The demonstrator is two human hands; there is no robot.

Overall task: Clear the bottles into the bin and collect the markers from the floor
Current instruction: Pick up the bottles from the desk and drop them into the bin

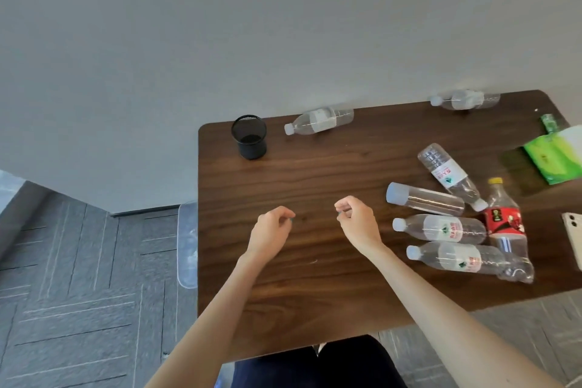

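Several empty plastic bottles lie on the dark wooden table (pixel 283 173). One clear bottle (pixel 319 121) lies near the back edge, another (pixel 466 99) at the back right. A cluster lies at the right: a red-labelled bottle (pixel 504 224) with a yellow cap and clear ones (pixel 425 198), (pixel 448 175), (pixel 441 228), (pixel 459 258). My left hand (pixel 272 227) and my right hand (pixel 356 219) hover over the table's middle, fingers loosely curled, holding nothing. A clear plastic bin (pixel 187 246) stands on the floor at the table's left edge. No markers are in view.
A black mesh pen cup (pixel 249 136) stands at the table's back left. A green tissue pack (pixel 554 157) and a white phone (pixel 573 239) lie at the right edge. Grey patterned carpet (pixel 78 277) lies to the left, a plain wall behind.
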